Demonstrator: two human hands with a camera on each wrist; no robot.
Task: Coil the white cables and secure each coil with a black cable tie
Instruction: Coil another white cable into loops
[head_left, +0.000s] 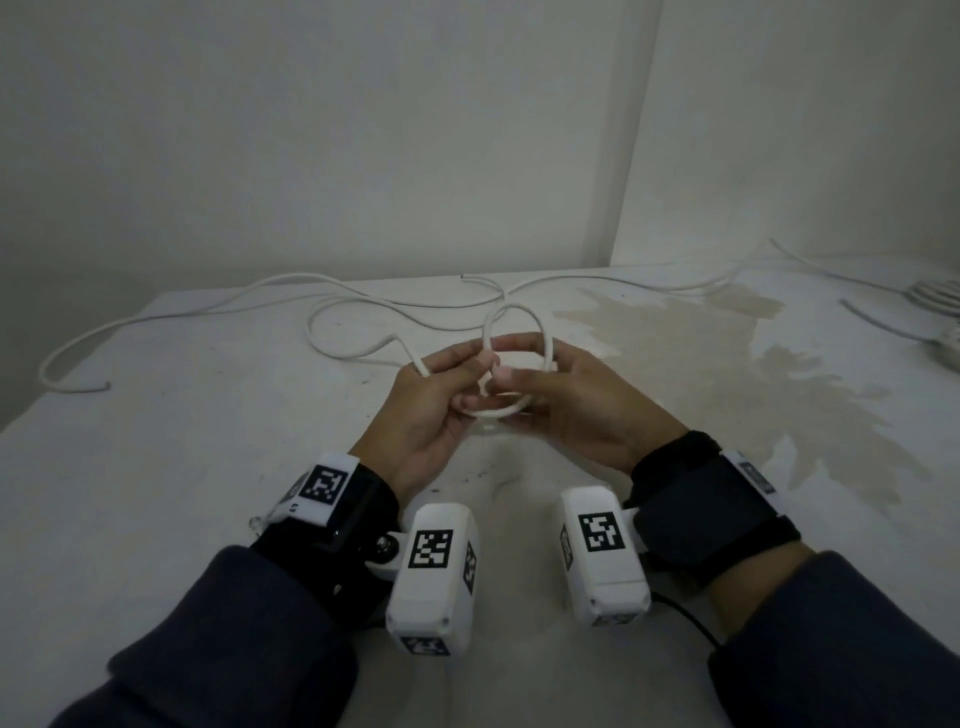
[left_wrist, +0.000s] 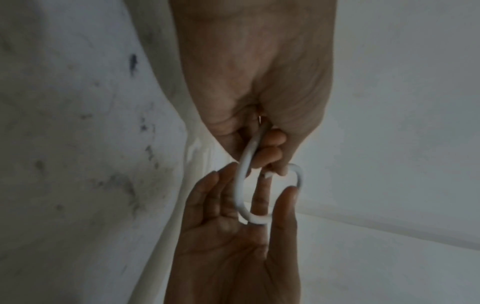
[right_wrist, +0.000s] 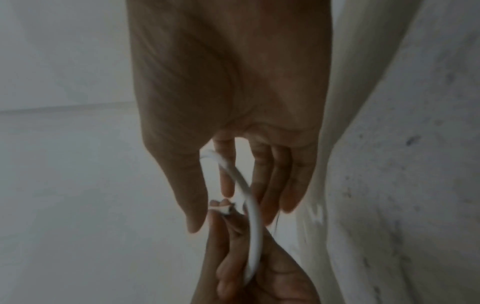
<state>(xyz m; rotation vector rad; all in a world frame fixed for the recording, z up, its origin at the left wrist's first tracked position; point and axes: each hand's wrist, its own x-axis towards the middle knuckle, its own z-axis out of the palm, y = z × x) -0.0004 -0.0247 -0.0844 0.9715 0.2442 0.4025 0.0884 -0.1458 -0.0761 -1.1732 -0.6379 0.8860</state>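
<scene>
Over the middle of the white table (head_left: 208, 415) both hands work a small loop of white cable (head_left: 515, 310). My left hand (head_left: 436, 400) grips the loop (left_wrist: 241, 185) with curled fingers, and a short cut end (head_left: 422, 368) sticks out past its knuckles. My right hand (head_left: 576, 400) reaches in from the other side with straight fingers (right_wrist: 259, 174) lying against the cable (right_wrist: 253, 216), its thumb held apart. The cable's slack (head_left: 332, 343) trails away to the far left. I see no black cable tie.
A second white cable (head_left: 623, 280) runs along the table's back edge to the right. More coiled white cable (head_left: 935, 296) lies at the far right edge. A brownish stain (head_left: 675, 338) spreads over the right half. Walls meet in a corner behind the table.
</scene>
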